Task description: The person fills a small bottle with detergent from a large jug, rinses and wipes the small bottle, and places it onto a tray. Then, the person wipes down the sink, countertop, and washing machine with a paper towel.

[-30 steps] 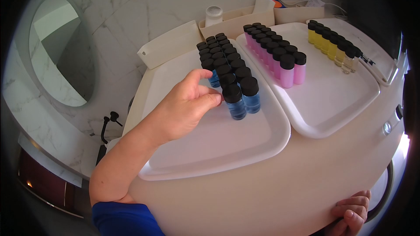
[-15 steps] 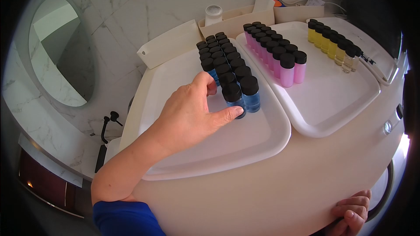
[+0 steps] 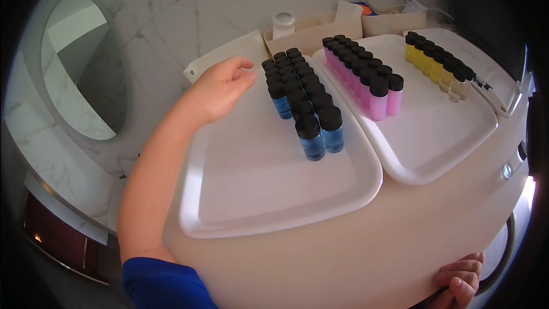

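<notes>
My left hand (image 3: 220, 88) hovers over the left side of the nearer white tray (image 3: 274, 226). Nothing is in it, and its thumb and fingers are a little apart. Just right of it, the blue vials (image 3: 311, 144) with black caps stand upright in close rows, leading from the tray's back towards its front. Down at the table's right front edge, my right hand (image 3: 460, 277) has its fingers curled together. Its palm is hidden, so I cannot see whether it holds anything.
A second white tray (image 3: 417, 174) holds pink vials (image 3: 378, 106) and yellow vials (image 3: 426, 62), all black-capped. One clear vial (image 3: 508, 170) lies near the table's right edge. Beige bins (image 3: 320, 31) and a white cup-like container (image 3: 283, 24) stand behind, against the marble wall.
My left hand has let go of the front blue vial and moved back and left, away from the rows. My right hand has stayed in place. The view has shifted slightly.
</notes>
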Tool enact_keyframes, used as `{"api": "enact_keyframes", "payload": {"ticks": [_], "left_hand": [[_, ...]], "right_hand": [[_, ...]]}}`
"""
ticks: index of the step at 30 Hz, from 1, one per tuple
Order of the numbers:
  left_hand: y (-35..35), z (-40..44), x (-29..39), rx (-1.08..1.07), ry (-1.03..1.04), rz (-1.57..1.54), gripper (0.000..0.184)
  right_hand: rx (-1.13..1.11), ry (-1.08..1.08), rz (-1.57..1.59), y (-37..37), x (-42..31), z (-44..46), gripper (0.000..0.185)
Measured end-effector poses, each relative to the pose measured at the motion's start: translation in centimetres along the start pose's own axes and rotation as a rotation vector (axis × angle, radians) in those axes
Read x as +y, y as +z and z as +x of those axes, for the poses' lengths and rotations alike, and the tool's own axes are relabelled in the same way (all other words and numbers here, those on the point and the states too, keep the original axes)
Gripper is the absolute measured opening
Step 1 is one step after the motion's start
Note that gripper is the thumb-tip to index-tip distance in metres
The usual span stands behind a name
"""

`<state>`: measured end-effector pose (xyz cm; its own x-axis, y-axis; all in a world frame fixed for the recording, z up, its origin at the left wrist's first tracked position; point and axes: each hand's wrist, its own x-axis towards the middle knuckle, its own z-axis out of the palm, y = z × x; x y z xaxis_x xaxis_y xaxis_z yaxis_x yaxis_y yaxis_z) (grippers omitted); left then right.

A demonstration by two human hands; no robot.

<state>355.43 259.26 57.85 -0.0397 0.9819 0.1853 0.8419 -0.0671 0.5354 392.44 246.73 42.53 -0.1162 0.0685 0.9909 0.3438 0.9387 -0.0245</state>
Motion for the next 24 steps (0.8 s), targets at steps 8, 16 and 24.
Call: {"api": "enact_keyframes", "payload": {"ticks": [8,16,24], "left_hand": [[2.2,7.8,-2.1,0.031,0.008,0.207,0.049],[4.4,8.6,-3.3,-0.046,0.0,-0.003,0.045],[5.1,6.0,-2.3,0.037,0.016,-0.067,0.042]], "right_hand": [[-0.034,0.029,-0.036,-0.2,-0.2,-0.1,0.02],[-0.029,0.024,-0.024,0.0,-0.2,-0.2,0.02],[-0.024,0.02,-0.028,0.0,-0.2,-0.2,0.019]]}}
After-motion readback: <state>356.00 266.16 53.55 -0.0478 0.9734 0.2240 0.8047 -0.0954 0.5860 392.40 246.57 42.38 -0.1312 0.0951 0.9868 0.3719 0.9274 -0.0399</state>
